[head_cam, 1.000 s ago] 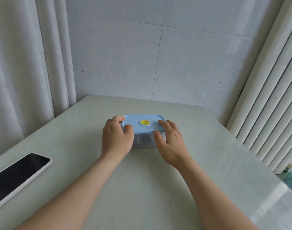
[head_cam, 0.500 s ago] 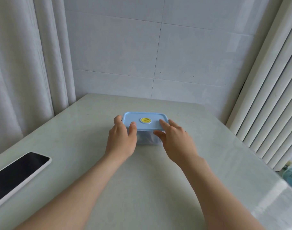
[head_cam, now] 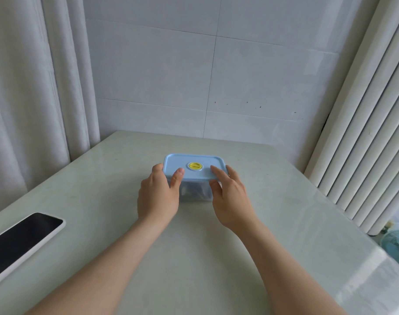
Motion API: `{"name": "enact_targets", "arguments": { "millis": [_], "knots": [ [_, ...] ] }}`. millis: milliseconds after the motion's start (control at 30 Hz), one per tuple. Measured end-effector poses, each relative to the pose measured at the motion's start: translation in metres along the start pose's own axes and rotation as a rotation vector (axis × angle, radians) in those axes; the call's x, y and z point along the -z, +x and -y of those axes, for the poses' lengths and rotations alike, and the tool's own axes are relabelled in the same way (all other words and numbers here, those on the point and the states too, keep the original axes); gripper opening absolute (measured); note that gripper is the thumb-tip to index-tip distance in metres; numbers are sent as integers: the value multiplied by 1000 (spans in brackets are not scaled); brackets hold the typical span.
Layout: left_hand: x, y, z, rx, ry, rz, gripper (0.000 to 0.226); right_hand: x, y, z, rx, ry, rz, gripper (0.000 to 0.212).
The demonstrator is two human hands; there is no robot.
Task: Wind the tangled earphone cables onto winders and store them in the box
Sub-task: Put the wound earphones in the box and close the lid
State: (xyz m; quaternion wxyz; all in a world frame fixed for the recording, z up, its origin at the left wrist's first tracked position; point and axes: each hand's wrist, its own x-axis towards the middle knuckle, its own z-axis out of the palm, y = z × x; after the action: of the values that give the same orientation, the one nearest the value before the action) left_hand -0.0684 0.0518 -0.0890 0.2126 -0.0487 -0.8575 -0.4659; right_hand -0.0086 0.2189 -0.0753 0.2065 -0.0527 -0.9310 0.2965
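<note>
I have my left arm and right arm stretched forward, bare and drawing closer together toward the hands. My left hand grips the box at its left end, thumb lying on top and fingers wrapped round the side. My right hand pinches the box's right front corner, fingers fairly straight on top and thumb tucked under the rim.

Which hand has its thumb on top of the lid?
The left hand; its thumb lies on the lid, while the right hand has its thumb below the rim.
</note>
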Motion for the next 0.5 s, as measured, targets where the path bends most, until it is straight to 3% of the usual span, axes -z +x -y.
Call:
{"name": "enact_targets", "arguments": {
  "millis": [167, 300, 500],
  "knots": [
    [2, -1, -1, -24, 73, -22, 58, 5, -2, 1, -18, -73, 71, 52],
    [1, -2, -1, -20, 45, -12, 57, 7, 2, -2, 104, -352, 101, 56],
    [0, 9, 5, 1, -63, 44, 59, -1, 13, -4, 214, -513, 3, 37]
  ]
}}
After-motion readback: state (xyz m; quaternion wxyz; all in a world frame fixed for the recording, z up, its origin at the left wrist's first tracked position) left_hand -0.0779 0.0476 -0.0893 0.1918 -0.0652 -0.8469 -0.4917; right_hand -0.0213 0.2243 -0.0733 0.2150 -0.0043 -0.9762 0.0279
